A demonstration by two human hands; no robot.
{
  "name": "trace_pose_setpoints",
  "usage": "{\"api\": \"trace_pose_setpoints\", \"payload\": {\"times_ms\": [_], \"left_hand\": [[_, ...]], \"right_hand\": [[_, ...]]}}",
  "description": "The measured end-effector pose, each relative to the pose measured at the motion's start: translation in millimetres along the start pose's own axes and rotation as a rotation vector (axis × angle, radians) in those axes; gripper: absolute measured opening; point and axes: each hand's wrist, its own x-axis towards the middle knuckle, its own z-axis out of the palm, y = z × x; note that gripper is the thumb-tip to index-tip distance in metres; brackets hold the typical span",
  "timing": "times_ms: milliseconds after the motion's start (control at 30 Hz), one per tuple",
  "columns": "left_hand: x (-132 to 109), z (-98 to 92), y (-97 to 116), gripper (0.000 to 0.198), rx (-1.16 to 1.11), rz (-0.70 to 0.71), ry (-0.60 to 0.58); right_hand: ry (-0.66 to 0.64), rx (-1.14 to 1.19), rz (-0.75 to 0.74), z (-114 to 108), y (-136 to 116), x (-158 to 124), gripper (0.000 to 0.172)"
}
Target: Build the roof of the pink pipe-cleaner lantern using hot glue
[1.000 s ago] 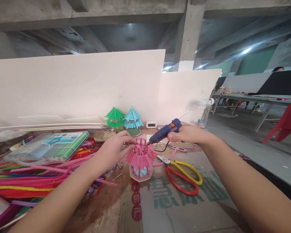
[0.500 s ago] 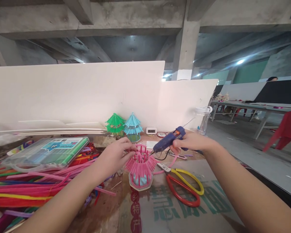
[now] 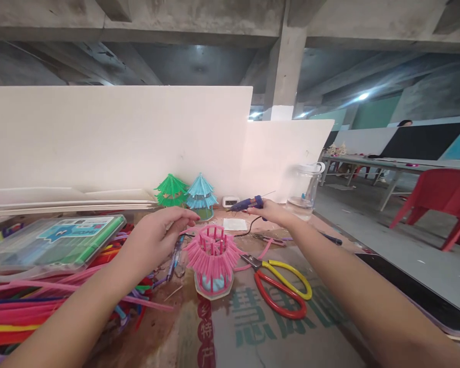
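Observation:
A small pink pipe-cleaner pavilion [image 3: 214, 255] stands upright on an octagonal base, its ring of pink posts open at the top. Just behind and left of it, my left hand [image 3: 163, 232] hovers with fingers loosely stretched, holding nothing visible. Farther back, my right hand [image 3: 272, 210] grips a blue hot glue gun [image 3: 249, 204], whose nozzle points left over a small white card [image 3: 235, 224]. Red-and-yellow-handled scissors [image 3: 281, 286] lie to the right of the pavilion on printed cardboard [image 3: 291, 337].
Green [image 3: 171, 190] and light blue [image 3: 201, 194] pavilions stand by a white board [image 3: 118, 143]. A clear marker case [image 3: 57, 240] lies left above loose pipe cleaners [image 3: 19, 312]. A water jug [image 3: 302, 191], small clock [image 3: 230, 201] and phone-like black slab [image 3: 414, 291] are around.
My right hand has drawn the glue gun back and away from the pink pavilion. My left hand has let go of the pavilion's rim and moved left. The view has shifted slightly.

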Motion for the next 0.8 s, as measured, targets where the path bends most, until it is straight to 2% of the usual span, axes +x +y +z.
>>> {"api": "trace_pose_setpoints", "payload": {"times_ms": [133,233,433,533,667,767,800], "left_hand": [[-1.6,1.7,-0.7,0.038,-0.07,-0.084,-0.001],[-1.3,-1.1,0.0,0.032,-0.072,-0.116,0.005],[-0.5,-3.2,5.3,0.028,-0.04,-0.122,0.016],[-2.0,-1.1,7.1,0.03,-0.088,-0.129,0.008],[-3.3,0.8,10.3,0.031,-0.139,-0.139,0.002],[-1.5,0.4,15.5,0.025,-0.107,-0.126,-0.003],[-0.1,0.0,18.0,0.024,-0.09,-0.12,-0.004]], "right_hand": [[-0.026,-0.049,0.062,21.6,15.8,14.6,0.034],[-0.064,-0.081,0.087,33.4,24.3,14.6,0.034],[-0.06,-0.128,0.089,37.0,31.5,11.5,0.034],[-0.061,-0.191,0.097,24.4,29.8,1.7,0.033],[0.017,-0.31,0.099,-10.1,20.2,-24.6,0.038],[0.145,-0.371,0.054,-38.1,-2.9,-45.6,0.02],[0.193,-0.382,0.027,-44.6,-14.9,-52.0,0.02]]}}
